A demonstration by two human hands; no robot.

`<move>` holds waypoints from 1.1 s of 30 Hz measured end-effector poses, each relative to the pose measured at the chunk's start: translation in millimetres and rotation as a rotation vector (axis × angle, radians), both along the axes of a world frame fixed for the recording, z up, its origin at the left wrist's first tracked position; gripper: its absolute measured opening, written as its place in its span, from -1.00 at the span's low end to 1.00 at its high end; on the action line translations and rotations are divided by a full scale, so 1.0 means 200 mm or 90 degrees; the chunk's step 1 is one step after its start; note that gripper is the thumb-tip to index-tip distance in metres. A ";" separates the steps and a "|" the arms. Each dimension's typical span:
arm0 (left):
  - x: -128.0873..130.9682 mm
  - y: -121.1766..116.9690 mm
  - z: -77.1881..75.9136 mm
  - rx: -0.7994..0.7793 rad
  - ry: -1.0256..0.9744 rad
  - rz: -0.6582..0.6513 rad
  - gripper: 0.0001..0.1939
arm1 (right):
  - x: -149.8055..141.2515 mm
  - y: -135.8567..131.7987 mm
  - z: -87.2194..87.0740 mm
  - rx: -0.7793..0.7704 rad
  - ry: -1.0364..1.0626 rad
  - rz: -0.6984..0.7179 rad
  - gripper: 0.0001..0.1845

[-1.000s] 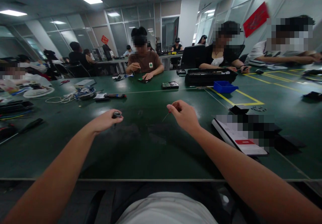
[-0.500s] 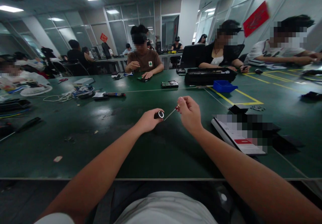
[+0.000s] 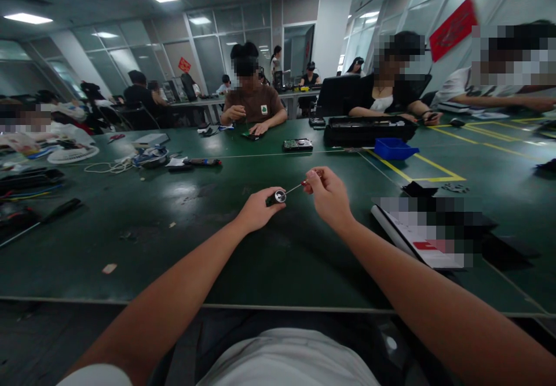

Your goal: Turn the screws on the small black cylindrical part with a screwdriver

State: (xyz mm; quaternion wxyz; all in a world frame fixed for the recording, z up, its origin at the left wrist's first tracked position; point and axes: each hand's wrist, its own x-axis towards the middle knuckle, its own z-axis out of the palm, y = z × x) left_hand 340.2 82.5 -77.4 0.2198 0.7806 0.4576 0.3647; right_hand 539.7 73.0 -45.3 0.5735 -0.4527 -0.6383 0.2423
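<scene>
My left hand [image 3: 257, 210] is closed around a small black cylindrical part [image 3: 280, 196] with a bright silver ring on its round end, which faces right and towards me. I cannot make out its exact kind. In my right hand [image 3: 329, 195] a thin screwdriver [image 3: 294, 188] is pinched near its red handle, which the fingers mostly cover. Its slim metal shaft points left and down, and the tip meets the part's ringed end. Both hands are above the green table [image 3: 260, 270], in front of my body.
A hard drive [image 3: 297, 144] lies ahead, with a blue tray [image 3: 395, 149] and a long black case [image 3: 369, 130] to its right. At right is a white box [image 3: 417, 238] beside black pieces. Tools and cables lie left. A co-worker [image 3: 254, 105] sits opposite.
The screwdriver's tip has moved from just below the part's ringed end onto it. My left hand has turned the part slightly, so more of its round face shows.
</scene>
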 end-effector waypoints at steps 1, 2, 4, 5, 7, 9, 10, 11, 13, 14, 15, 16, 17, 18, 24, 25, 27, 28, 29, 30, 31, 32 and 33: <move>0.00 0.00 0.00 0.003 -0.002 -0.003 -0.62 | 0.00 0.00 0.00 0.001 0.000 0.000 -0.72; -0.01 0.00 0.00 0.005 -0.003 -0.003 -0.62 | 0.00 0.00 0.00 0.002 -0.001 0.000 -0.72; -0.01 0.00 0.00 0.003 -0.004 0.001 -0.60 | 0.00 0.00 0.00 0.003 -0.009 -0.008 -0.72; -0.01 0.00 0.00 0.003 -0.005 0.003 -0.59 | 0.00 0.00 0.00 0.003 -0.014 -0.015 -0.72; -0.01 0.00 0.00 0.006 -0.007 0.005 -0.58 | 0.00 0.00 0.00 0.000 -0.013 -0.032 -0.72; -0.01 0.00 0.00 0.009 -0.007 0.005 -0.58 | 0.00 0.00 0.01 -0.003 -0.016 -0.044 -0.71; -0.01 0.00 0.00 0.010 -0.007 0.005 -0.58 | 0.00 0.00 0.01 -0.004 -0.023 -0.047 -0.71; -0.01 0.00 0.00 0.011 -0.006 0.006 -0.59 | 0.00 0.00 0.01 -0.004 -0.034 -0.050 -0.70; -0.02 0.00 -0.01 0.013 -0.001 0.009 -0.60 | 0.00 -0.01 0.02 -0.002 -0.068 -0.058 -0.67; -0.02 0.00 -0.01 0.013 0.002 0.011 -0.61 | 0.00 -0.02 0.02 0.000 -0.087 -0.065 -0.66; -0.02 0.00 -0.01 0.013 0.004 0.015 -0.61 | 0.00 -0.02 0.03 0.003 -0.105 -0.075 -0.64; -0.03 0.01 -0.01 0.012 0.005 0.018 -0.61 | 0.00 -0.03 0.03 0.008 -0.121 -0.084 -0.62; -0.03 0.01 -0.01 0.012 0.006 0.022 -0.61 | 0.00 -0.03 0.04 0.016 -0.136 -0.092 -0.60; -0.03 0.01 -0.01 0.012 0.007 0.025 -0.60 | 0.00 -0.03 0.04 0.026 -0.149 -0.098 -0.57; -0.03 0.01 -0.01 0.018 0.022 0.025 -0.59 | 0.01 -0.03 0.02 0.057 -0.196 -0.077 -0.65; -0.03 0.01 -0.01 0.022 0.026 0.025 -0.60 | 0.01 -0.03 0.02 0.060 -0.198 -0.059 -0.72; -0.04 0.02 -0.02 0.033 0.033 0.024 -0.60 | 0.02 -0.03 0.02 0.064 -0.203 -0.017 -0.83; -0.04 0.02 -0.02 0.036 0.035 0.023 -0.60 | 0.02 -0.03 0.02 0.060 -0.206 -0.002 -0.85; -0.04 0.02 -0.02 0.037 0.037 0.021 -0.59 | 0.01 -0.03 0.02 0.053 -0.208 0.006 -0.85; -0.04 0.02 -0.02 0.037 0.039 0.019 -0.59 | 0.01 -0.03 0.02 0.043 -0.209 0.005 -0.84; -0.04 0.02 -0.02 0.035 0.043 0.017 -0.59 | 0.01 -0.03 0.02 0.033 -0.210 -0.002 -0.81; -0.04 0.02 -0.02 0.034 0.048 0.014 -0.60 | 0.01 -0.03 0.02 0.025 -0.211 -0.012 -0.76; -0.03 0.02 -0.02 0.035 0.052 0.012 -0.61 | 0.01 -0.03 0.03 0.019 -0.212 -0.024 -0.72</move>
